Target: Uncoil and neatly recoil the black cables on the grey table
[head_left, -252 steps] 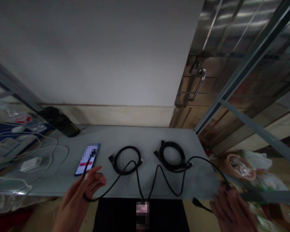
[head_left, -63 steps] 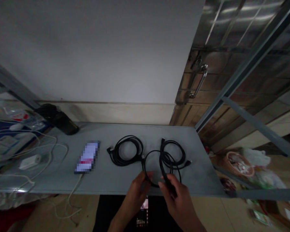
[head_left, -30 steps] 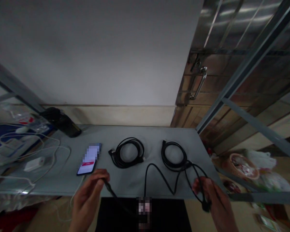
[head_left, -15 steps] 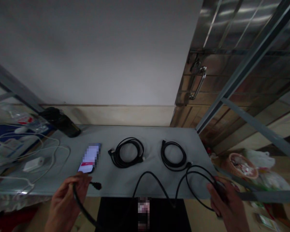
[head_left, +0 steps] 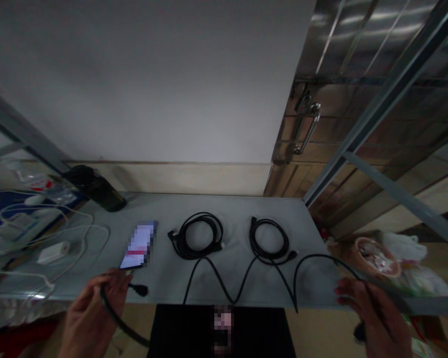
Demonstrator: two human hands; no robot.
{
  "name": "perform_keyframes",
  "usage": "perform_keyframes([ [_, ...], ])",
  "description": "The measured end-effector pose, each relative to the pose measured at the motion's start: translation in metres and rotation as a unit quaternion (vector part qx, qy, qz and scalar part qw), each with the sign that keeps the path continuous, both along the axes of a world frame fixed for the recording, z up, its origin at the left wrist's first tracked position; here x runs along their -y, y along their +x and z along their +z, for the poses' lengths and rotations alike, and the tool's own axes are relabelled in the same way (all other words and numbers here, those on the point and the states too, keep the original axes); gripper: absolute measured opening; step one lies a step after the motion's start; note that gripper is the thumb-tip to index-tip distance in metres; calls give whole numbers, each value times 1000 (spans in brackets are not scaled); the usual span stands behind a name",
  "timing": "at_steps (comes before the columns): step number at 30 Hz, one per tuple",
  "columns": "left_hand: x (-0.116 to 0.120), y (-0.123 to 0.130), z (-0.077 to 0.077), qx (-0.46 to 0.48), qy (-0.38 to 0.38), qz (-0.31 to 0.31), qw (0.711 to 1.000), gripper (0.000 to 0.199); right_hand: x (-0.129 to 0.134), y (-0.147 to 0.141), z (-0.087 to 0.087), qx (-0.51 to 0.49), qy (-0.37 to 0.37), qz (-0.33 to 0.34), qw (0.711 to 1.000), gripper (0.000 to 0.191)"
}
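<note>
My left hand [head_left: 97,308], at the lower left below the phone [head_left: 139,244], is closed on a black cable [head_left: 121,325]; its plug end [head_left: 140,289] sticks out to the right of the fingers. The loose cable runs in zigzag bends [head_left: 218,281] along the table's front part to my right hand [head_left: 373,313], which is closed on it past the right front corner. A dark plug [head_left: 359,332] hangs below that hand. Two coiled black cables, the left coil [head_left: 197,236] and the right coil [head_left: 269,241], lie on the grey table.
A black bottle [head_left: 95,188] lies at the back left. White cables and a white adapter [head_left: 54,252] are on the left. Metal frame bars [head_left: 399,191] rise on the right, with a basket [head_left: 377,257] and bags beyond. A black object [head_left: 186,330] is below the table's front edge.
My right hand has moved right and slightly down, and the cable between my hands is spread wider, its loops opened into zigzag bends. My left hand has shifted slightly left.
</note>
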State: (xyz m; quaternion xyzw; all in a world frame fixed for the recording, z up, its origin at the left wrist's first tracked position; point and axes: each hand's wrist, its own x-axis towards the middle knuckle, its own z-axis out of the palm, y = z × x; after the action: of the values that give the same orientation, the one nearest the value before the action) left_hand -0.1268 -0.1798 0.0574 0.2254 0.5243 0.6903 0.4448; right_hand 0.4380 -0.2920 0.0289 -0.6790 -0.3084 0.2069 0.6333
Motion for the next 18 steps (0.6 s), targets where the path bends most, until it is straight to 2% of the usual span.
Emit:
perform_keyframes([
  [6,-2,2,-2,-1,-10,-1,1000,57,7,3,2,-31,-1,-21,999,54],
  [11,0,15,4,-30,-19,-11,999,55,4,-2,-3,-15,-19,-4,1000,58],
  [14,2,24,8,-125,-43,-49,990,54,0,-19,-5,-15,-24,42,999,52],
  [18,1,40,7,-309,-41,-115,943,45,-8,-60,-9,-5,-79,148,986,46],
])
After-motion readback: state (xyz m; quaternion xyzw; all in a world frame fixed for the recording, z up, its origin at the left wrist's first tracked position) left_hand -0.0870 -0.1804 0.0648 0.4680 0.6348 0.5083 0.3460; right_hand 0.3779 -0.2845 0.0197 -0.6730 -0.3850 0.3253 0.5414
